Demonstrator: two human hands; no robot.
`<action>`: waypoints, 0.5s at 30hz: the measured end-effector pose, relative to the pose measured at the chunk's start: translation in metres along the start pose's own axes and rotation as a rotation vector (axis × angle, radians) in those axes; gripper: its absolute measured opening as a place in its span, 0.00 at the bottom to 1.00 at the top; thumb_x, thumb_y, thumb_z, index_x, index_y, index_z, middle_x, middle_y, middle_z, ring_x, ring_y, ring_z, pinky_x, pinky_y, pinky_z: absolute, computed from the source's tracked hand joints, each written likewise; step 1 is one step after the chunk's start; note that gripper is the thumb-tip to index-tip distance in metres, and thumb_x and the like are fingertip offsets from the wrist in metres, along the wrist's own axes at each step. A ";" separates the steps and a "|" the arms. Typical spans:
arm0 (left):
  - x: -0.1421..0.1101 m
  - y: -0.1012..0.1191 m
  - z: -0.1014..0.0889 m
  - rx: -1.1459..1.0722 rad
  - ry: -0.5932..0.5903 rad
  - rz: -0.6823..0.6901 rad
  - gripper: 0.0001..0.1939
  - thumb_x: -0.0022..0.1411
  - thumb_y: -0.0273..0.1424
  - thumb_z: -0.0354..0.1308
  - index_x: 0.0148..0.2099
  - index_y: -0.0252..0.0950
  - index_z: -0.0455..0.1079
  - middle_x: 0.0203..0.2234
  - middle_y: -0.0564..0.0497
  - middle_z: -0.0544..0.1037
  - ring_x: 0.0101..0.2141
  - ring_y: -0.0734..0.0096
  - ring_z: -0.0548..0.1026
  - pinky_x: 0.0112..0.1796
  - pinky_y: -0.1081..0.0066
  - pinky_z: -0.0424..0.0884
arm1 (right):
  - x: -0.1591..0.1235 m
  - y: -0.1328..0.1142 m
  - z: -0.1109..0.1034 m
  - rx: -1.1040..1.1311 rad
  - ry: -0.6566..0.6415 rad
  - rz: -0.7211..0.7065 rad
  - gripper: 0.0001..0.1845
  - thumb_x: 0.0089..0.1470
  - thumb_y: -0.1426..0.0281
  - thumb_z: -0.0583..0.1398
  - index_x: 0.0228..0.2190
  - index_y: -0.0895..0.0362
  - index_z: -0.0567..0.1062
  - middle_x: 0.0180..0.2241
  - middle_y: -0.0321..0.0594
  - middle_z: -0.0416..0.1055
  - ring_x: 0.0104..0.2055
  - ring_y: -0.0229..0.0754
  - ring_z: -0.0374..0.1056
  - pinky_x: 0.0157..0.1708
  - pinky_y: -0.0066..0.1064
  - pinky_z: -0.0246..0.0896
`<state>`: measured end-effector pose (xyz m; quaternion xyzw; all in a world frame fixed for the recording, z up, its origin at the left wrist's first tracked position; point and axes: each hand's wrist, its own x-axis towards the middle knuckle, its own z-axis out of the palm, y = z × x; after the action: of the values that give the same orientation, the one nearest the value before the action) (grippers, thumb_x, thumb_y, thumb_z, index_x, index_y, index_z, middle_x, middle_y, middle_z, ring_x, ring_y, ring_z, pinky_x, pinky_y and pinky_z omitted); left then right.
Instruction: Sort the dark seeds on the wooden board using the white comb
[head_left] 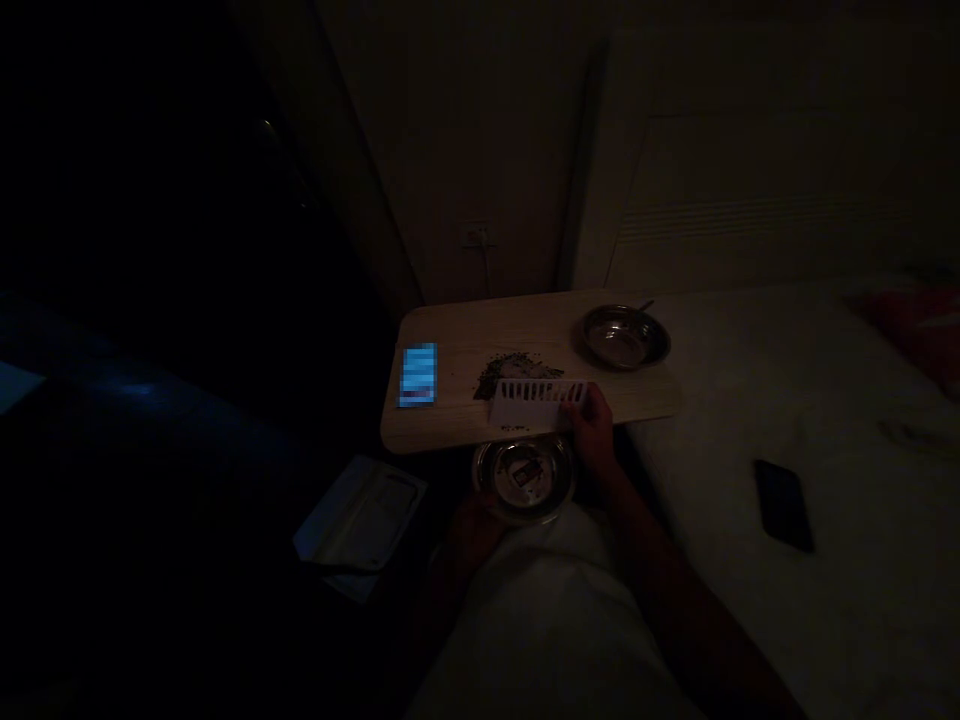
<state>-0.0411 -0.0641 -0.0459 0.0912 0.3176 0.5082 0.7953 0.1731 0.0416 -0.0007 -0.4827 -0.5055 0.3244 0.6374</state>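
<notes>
Head view: you have the white slotted strip [529, 410] at the near edge of the wooden table [465, 330], just in front of the dark bits [491, 375]; the dimness leaves it unclear whether it touches the tabletop all along. Your right hand [594, 428] is pinching the strip's right end, thumb on the side facing you, while your left hand [476, 520] seems closed on the left rim of the metal bowl [559, 478] just below the table edge, its fingers underneath hidden from you. Expect the strip to be light and fairly stiff, probably thin plastic, with the narrow bars between its slots the likeliest to snap; so take hold of the plain band at an end, as you do now, and spare the bars. The bowl should be rigid but slick, best held by its rim. Your strip's long axis runs left to right, roughly along the near edge, its free end pointing left, its row of slots on the far side and its plain band toward you.
</notes>
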 end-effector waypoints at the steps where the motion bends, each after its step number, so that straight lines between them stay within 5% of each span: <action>1: 0.000 0.000 0.000 0.001 0.000 0.007 0.23 0.51 0.26 0.63 0.52 0.33 0.77 0.50 0.41 0.83 0.64 0.41 0.67 0.66 0.43 0.55 | 0.000 0.000 0.000 0.002 -0.001 -0.001 0.10 0.53 0.62 0.65 0.34 0.51 0.70 0.31 0.33 0.68 0.35 0.43 0.63 0.37 0.34 0.61; 15: -0.004 0.006 0.010 -0.014 -0.030 0.008 0.28 0.49 0.25 0.65 0.55 0.34 0.76 0.54 0.42 0.81 0.64 0.42 0.68 0.66 0.46 0.57 | -0.001 -0.003 0.000 0.009 0.004 0.026 0.12 0.52 0.62 0.66 0.36 0.52 0.71 0.32 0.35 0.69 0.36 0.44 0.64 0.37 0.35 0.64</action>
<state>-0.0409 -0.0633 -0.0341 0.0944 0.3019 0.5121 0.7986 0.1726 0.0395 0.0020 -0.4871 -0.4965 0.3336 0.6363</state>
